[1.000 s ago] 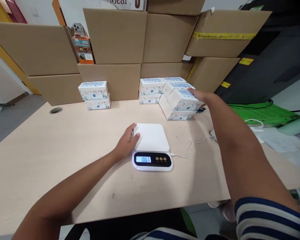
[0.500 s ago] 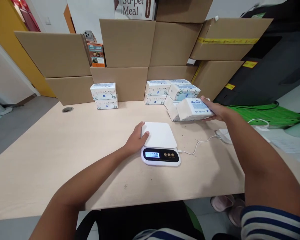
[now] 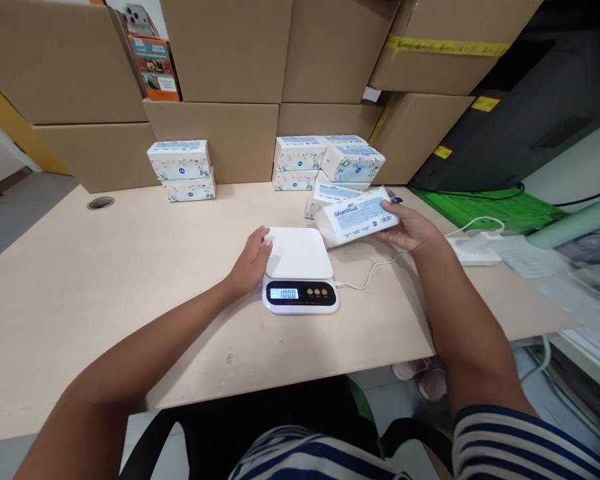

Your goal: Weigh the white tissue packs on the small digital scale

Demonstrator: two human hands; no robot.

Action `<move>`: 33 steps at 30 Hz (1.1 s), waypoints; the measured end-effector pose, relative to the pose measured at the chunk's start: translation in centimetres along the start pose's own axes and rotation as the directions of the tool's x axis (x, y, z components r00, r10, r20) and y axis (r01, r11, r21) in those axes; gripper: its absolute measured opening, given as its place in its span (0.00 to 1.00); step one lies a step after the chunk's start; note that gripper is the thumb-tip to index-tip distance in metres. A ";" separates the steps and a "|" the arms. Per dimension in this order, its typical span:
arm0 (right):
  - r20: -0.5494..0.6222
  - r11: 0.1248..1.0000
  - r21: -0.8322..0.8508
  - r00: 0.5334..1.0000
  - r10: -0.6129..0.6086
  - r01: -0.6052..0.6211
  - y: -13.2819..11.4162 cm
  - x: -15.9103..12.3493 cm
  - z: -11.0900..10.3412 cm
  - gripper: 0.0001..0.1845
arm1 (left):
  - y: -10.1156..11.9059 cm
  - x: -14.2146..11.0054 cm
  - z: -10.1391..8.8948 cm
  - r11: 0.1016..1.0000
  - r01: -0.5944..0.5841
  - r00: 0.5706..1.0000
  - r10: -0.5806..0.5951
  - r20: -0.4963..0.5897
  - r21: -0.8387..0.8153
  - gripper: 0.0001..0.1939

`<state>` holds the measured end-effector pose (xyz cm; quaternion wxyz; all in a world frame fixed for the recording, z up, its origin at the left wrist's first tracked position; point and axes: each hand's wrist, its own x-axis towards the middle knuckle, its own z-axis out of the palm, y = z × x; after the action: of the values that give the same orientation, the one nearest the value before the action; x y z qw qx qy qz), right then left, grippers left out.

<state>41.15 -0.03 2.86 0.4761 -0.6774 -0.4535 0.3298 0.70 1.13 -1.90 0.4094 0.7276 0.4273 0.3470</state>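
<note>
A white digital kitchen scale [image 3: 300, 257] lies on the table in front of me, its lit display reading about 100.0 and its platform bare. My left hand [image 3: 250, 262] grips the scale's left edge, thumb on top of the platform. In my right hand [image 3: 407, 227] is a white and blue pack of tissues [image 3: 360, 217], tilted and raised just right of the scale, held by its right end. Behind it another tissue pack [image 3: 333, 193] lies on the table. Further back is a stack of tissue packs [image 3: 300, 155], with one pack [image 3: 354, 163] at its right front.
Two stacked tissue packs [image 3: 180, 160] stand at the back left. Cardboard boxes [image 3: 225, 50] form a wall behind, with a small orange box [image 3: 155, 70] in a gap. A white cable [image 3: 370, 273] runs from the scale to a power strip [image 3: 475, 251] at right.
My right hand has lifted the tissue pack and brought it left towards the scale, turning its printed face up. My left hand stays on the scale. The camera view has tilted down.
</note>
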 end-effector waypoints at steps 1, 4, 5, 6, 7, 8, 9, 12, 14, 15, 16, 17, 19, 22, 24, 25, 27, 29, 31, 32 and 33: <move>-0.003 0.999 0.042 1.000 0.023 -0.023 -0.3 -0.1 0.1 0.17 | -0.1 0.0 0.0 1.000 -0.003 1.000 0.003 -0.006 -0.011 0.34; -0.059 0.985 0.152 0.994 0.089 -0.080 -1.3 -0.4 0.2 0.15 | -0.4 0.1 -0.2 0.999 -0.006 1.000 0.006 -0.008 -0.047 0.37; -0.081 0.980 0.180 0.992 0.098 -0.082 -1.7 -0.6 0.3 0.15 | -0.5 0.1 -0.2 0.998 -0.010 1.000 0.010 -0.005 -0.056 0.38; -0.094 0.976 0.205 0.991 0.095 -0.074 -2.1 -0.9 0.4 0.16 | -0.5 0.1 -0.1 0.998 -0.017 1.000 0.017 -0.003 -0.063 0.38; -0.095 0.970 0.234 0.992 0.087 -0.062 -2.4 -1.3 0.7 0.16 | -0.7 0.2 -0.1 0.997 -0.023 1.000 0.023 -0.002 -0.072 0.38; -0.079 0.963 0.263 0.994 0.077 -0.054 -2.5 -1.9 1.1 0.16 | -0.8 0.2 0.1 0.996 -0.028 1.000 0.028 -0.002 -0.086 0.37; -0.048 0.958 0.282 0.996 0.069 -0.053 -2.5 -2.5 1.7 0.16 | -0.9 0.3 0.2 0.994 -0.028 1.000 0.028 0.001 -0.105 0.36; 0.078 0.966 0.241 0.994 0.080 -0.097 -2.0 -5.0 3.9 0.23 | -1.0 0.3 0.5 0.986 -0.028 1.000 0.029 0.002 -0.164 0.36; 0.194 0.971 0.198 0.977 0.092 -0.131 -1.4 -6.6 5.2 0.33 | -0.7 0.2 0.5 0.988 -0.046 0.999 0.049 0.013 -0.147 0.37; 0.270 0.973 0.187 0.959 0.085 -0.139 -1.2 -7.2 5.5 0.37 | -0.5 0.1 0.5 0.991 -0.056 0.998 0.060 0.032 -0.120 0.37; 0.354 0.974 0.179 0.932 0.070 -0.141 -0.9 -7.8 5.6 0.41 | -0.3 0.1 0.5 0.994 -0.061 0.996 0.067 0.059 -0.087 0.37; 0.437 0.976 0.172 0.898 0.049 -0.137 -0.8 -8.2 5.5 0.45 | -0.1 0.1 0.4 0.996 -0.063 0.994 0.068 0.085 -0.057 0.37; 0.556 0.983 0.153 0.831 0.000 -0.103 -0.5 -8.6 5.0 0.56 | 0.2 0.0 0.3 0.997 -0.067 0.992 0.070 0.106 -0.029 0.36; 0.614 0.994 0.107 0.787 -0.063 -0.003 -0.4 -8.9 4.4 0.69 | 0.3 0.0 0.3 0.995 -0.080 0.993 0.085 0.087 -0.058 0.31; 0.580 0.993 0.044 0.807 -0.113 0.107 -0.4 -9.1 4.5 0.69 | 0.2 -0.1 0.2 0.993 -0.076 0.993 0.083 0.084 -0.085 0.30; 0.546 0.986 0.013 0.825 -0.148 0.169 -0.4 -9.3 4.8 0.67 | 0.2 -0.1 0.3 0.993 -0.074 0.993 0.082 0.080 -0.097 0.29; 0.473 0.963 -0.019 0.850 -0.229 0.270 -0.3 -9.6 5.7 0.61 | 0.2 -0.1 0.3 0.989 -0.074 0.994 0.083 0.065 -0.126 0.26; 0.423 0.953 -0.011 0.865 -0.270 0.303 0.0 -10.0 6.7 0.56 | 0.3 0.0 0.4 0.982 -0.075 0.995 0.085 0.050 -0.176 0.23; 0.387 0.960 -0.002 0.886 -0.257 0.279 0.3 -10.4 7.8 0.55 | 0.4 0.1 0.6 0.968 -0.072 0.996 0.083 0.040 -0.239 0.23; 0.368 0.965 -0.007 0.898 -0.241 0.262 0.4 -10.6 8.2 0.55 | 0.5 0.1 0.6 0.961 -0.075 0.995 0.088 0.039 -0.266 0.23; 0.349 0.968 -0.017 0.908 -0.230 0.251 0.5 -10.8 8.6 0.55 | 0.7 0.2 0.6 0.954 -0.083 0.994 0.098 0.040 -0.287 0.25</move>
<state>29.73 -7.13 -0.32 0.4054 -0.5624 -0.6196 0.3680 1.52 0.91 -1.55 0.5048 0.6890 0.3281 0.4035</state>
